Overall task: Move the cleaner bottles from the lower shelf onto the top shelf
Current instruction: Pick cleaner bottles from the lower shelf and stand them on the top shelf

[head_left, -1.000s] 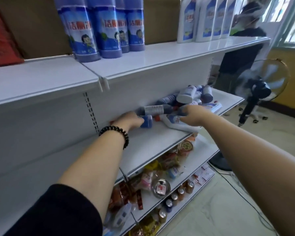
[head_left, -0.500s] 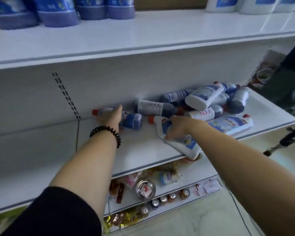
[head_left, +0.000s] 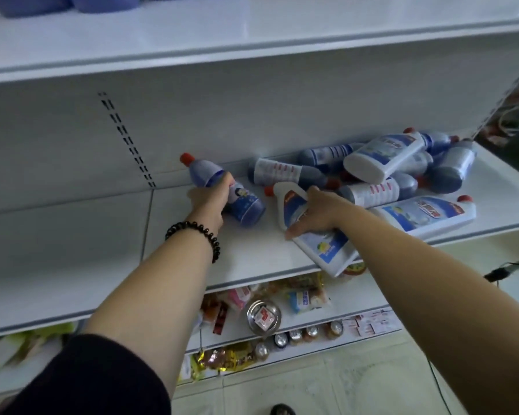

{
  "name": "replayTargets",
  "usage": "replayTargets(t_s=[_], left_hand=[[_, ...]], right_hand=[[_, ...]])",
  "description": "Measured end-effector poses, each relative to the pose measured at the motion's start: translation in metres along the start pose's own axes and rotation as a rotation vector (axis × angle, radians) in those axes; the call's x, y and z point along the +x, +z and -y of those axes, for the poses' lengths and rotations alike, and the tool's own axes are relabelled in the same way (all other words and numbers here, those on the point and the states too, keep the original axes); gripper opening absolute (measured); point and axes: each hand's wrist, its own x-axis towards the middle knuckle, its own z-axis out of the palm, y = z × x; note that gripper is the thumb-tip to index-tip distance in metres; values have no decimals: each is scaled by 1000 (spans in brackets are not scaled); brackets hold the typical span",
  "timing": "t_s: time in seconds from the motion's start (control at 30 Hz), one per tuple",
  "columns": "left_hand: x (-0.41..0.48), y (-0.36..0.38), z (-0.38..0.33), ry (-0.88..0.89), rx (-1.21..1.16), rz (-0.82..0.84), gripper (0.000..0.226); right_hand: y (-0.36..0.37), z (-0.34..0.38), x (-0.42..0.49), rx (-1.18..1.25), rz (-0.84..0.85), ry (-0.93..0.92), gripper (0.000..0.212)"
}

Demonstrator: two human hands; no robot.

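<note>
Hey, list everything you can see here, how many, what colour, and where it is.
top shelf: one, white, overhead.
standing bottles: few, blue, bases only, top shelf's left end.
lower shelf: one, white, mid-frame.
blue bottle: one, red cap, tilted, in left hand.
white bottle: one, blue label, base past lower shelf's front edge.
bottle pile: several, blue and white, lower shelf's right; count unclear.
snack packets: many, mixed colours, shelves beneath.
cans: one row, metallic, a shelf further down.
bracelet: one, black, left wrist.
left hand: grips blue bottle.
right hand: grips white bottle.
</note>
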Motion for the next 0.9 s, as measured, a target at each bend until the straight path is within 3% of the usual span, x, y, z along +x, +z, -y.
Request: replayTargets(t_s=[0.13, 0.23, 0.47, 0.57, 0.9], left_hand=[[-2, -17, 7, 5, -101, 153, 57], [-10, -33, 11, 0, -166, 261, 45], [-52, -81, 9, -60, -238, 491, 49], [-75, -105, 10, -75, -229, 552, 59], [-160, -177, 13, 121, -77, 671, 51]], right_hand=[[14, 4, -7, 234, -111, 22, 109], [23, 9, -24, 487, -231, 39, 100], [22, 37, -87, 769, -374, -26, 71], [28, 51, -118, 818, -467, -56, 68], [47, 87, -221, 831, -636, -115, 69]])
